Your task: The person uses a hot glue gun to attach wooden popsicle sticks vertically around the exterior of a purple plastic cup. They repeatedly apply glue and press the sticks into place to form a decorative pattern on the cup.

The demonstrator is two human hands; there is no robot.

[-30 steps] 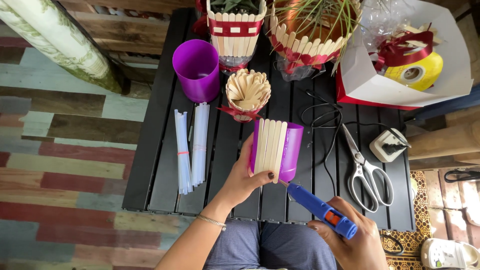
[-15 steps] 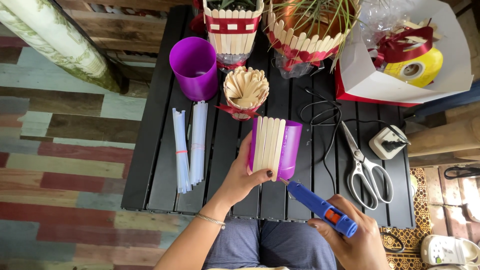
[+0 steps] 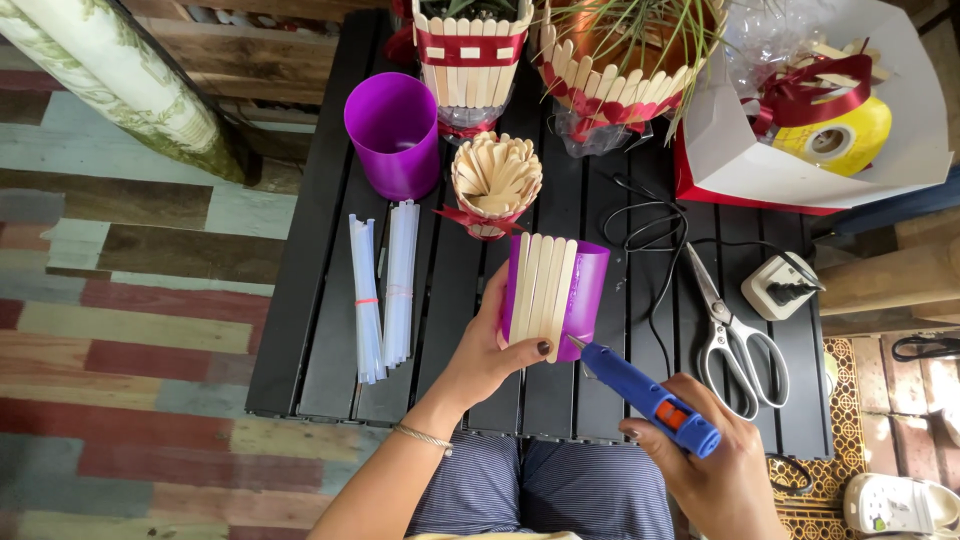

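Note:
My left hand (image 3: 487, 352) grips a purple plastic cup (image 3: 588, 290) lying on its side, with several wooden craft sticks (image 3: 541, 290) glued along its wall. My right hand (image 3: 716, 468) holds a blue hot glue gun (image 3: 645, 396); its nozzle tip points at the cup's near edge beside the last stick. A small holder full of loose craft sticks (image 3: 495, 180) stands just beyond the cup. All of it sits on a black slatted table (image 3: 320, 300).
An upright purple cup (image 3: 393, 132), two bundles of clear glue sticks (image 3: 385, 285), scissors (image 3: 732, 330), a black cord (image 3: 650, 230) and a white plug adapter (image 3: 781, 285) lie on the table. Stick-covered planters (image 3: 470, 50) and an open white box with a yellow ribbon roll (image 3: 835, 130) stand at the back.
The view has shifted slightly; the cup and both hands stay in nearly the same place, with the glue gun tip still at the cup's edge.

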